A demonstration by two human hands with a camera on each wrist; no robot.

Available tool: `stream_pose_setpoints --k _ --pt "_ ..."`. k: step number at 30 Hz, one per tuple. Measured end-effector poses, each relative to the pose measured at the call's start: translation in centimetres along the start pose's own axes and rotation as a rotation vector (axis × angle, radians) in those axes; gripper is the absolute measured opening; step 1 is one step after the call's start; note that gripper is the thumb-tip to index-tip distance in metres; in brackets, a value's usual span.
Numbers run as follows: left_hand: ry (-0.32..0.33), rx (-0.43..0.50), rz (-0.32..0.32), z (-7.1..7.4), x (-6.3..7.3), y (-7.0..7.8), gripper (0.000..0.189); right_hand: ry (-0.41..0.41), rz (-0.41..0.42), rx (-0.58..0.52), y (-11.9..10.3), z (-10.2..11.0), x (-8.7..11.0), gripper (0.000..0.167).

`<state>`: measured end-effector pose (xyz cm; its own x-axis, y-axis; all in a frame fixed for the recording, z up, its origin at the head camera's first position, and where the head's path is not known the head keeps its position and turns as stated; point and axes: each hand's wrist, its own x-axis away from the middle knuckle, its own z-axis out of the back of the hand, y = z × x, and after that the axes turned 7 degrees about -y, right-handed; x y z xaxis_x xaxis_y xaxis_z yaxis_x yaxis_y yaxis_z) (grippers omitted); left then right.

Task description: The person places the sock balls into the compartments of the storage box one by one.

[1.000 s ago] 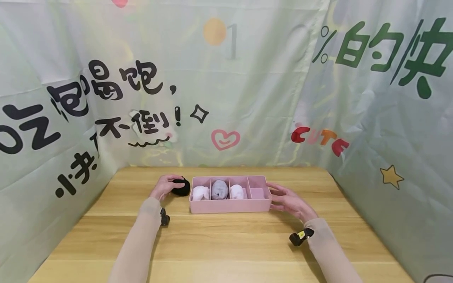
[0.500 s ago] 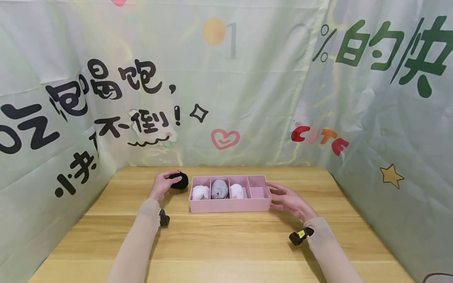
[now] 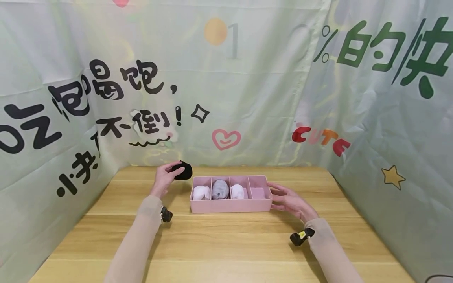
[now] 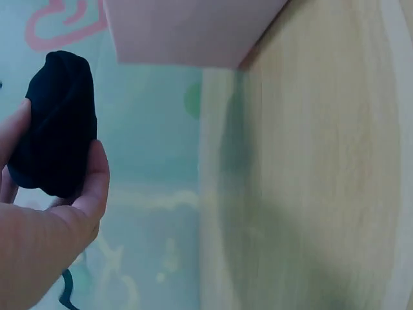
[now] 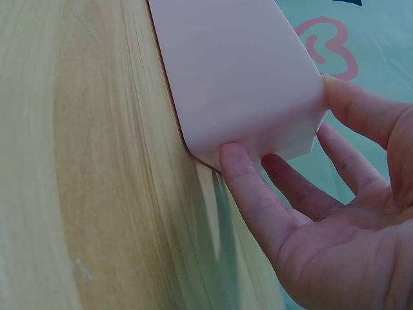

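Observation:
My left hand pinches a balled-up black sock between thumb and fingers, held above the table left of the pink divided box. The left wrist view shows the folded cloth of the black sock and one pink end of the box. My right hand touches the box's right end with spread fingertips, close up in the right wrist view. A white rolled bundle, a grey one and another white one sit in the box; its rightmost compartment holds nothing visible.
The box stands on a wooden table toward the back. A printed fabric curtain surrounds the table at the back and both sides. Each sleeve end carries a small black camera.
My left hand has lifted the black sock from beside the box's left end, up and toward the back. My right hand stays at the box's right end. The box has not moved.

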<state>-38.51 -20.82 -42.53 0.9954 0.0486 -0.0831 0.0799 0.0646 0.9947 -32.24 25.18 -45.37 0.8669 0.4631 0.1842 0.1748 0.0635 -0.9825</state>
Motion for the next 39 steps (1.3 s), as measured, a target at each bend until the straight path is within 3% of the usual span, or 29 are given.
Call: stream_pose_setpoints --k 5,18,26,39 --pt "-0.002 -0.016 -0.044 -1.4 0.2 0.3 0.044 0.008 -0.006 0.005 0.0 0.0 0.1 0.063" --pt "-0.052 -0.041 -0.055 -5.7 1.8 0.8 0.041 0.012 0.002 0.004 -0.2 0.0 0.1 0.063" --pt "-0.147 0.009 -0.092 -7.7 2.4 0.4 0.040 0.017 -0.001 -0.007 0.1 -0.1 0.0 0.062" --pt "-0.124 -0.018 -0.198 -10.9 2.8 -0.2 0.037 -0.019 -0.005 -0.003 0.0 -0.1 0.2 0.065"
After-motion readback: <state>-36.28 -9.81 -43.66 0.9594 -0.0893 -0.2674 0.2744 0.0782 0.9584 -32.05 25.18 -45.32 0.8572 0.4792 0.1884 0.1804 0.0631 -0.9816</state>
